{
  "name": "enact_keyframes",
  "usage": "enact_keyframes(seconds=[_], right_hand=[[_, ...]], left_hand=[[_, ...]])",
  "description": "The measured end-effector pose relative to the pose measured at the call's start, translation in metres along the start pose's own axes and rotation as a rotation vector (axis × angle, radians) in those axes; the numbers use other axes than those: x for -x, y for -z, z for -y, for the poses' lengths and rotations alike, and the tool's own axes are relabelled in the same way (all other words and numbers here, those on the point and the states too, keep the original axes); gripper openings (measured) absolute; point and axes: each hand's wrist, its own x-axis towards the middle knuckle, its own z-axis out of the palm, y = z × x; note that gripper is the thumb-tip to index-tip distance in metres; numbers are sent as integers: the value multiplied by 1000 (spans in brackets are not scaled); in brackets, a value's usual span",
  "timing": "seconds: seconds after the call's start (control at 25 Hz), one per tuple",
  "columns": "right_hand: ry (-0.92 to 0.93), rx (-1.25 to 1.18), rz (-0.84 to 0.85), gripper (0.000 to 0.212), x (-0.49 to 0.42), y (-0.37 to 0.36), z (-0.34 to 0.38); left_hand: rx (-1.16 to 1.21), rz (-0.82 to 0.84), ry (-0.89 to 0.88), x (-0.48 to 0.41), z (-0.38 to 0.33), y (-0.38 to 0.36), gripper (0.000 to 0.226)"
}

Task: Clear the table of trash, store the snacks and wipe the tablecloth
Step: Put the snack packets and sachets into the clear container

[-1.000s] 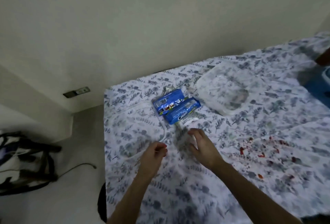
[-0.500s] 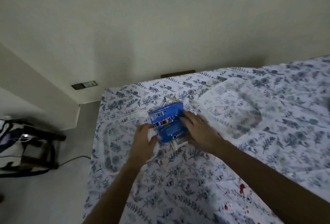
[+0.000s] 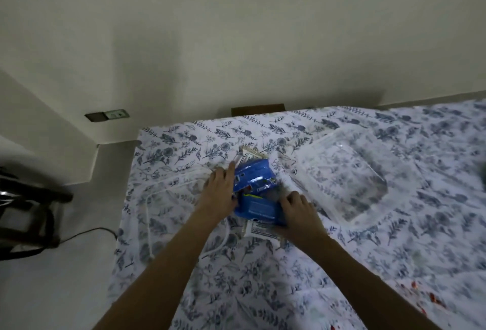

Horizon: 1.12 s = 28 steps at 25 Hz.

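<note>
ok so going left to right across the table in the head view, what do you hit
clear lid → left hand → blue snack packs → right hand → clear container → red crumbs at the near right edge

Dim light lying over a plain off-white wall (image 3: 236, 27), a wall socket (image 3: 107, 114) sitting low near the corner, grey floor (image 3: 65, 264) stretching at left, a black cable (image 3: 86, 232) trailing across it, dark furniture legs (image 3: 29, 214) standing at the left edge.
</note>
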Motion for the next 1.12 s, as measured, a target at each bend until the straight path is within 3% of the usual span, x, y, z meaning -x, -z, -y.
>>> enact_keyframes(seconds=[0.08, 0.24, 0.44, 0.64, 0.88, 1.0, 1.12], right_hand=[[-33, -110, 44, 57, 4, -1, -3], [-78, -209, -38, 46, 16, -1, -1], [-66, -388, -55, 53, 35, 4, -3], [-217, -937, -198, 27, 50, 30, -8], [-379, -1314, -366, 35, 42, 69, -53], [-514, -1375, -427, 36, 40, 82, -87], [-666, -1306, -471, 43, 41, 83, -113]], left_hand=[[-16, -48, -33, -2, 1, -7, 82], [100, -122, -44, -3, 4, -13, 58], [264, -147, -115, 10, -3, -11, 55], [832, -314, 43, 23, -17, 4, 28], [1244, -358, 170, 30, -86, 29, 25], [1422, -315, 225, 21, -127, 28, 21], [1441, -159, 295, 10, -164, 18, 25]])
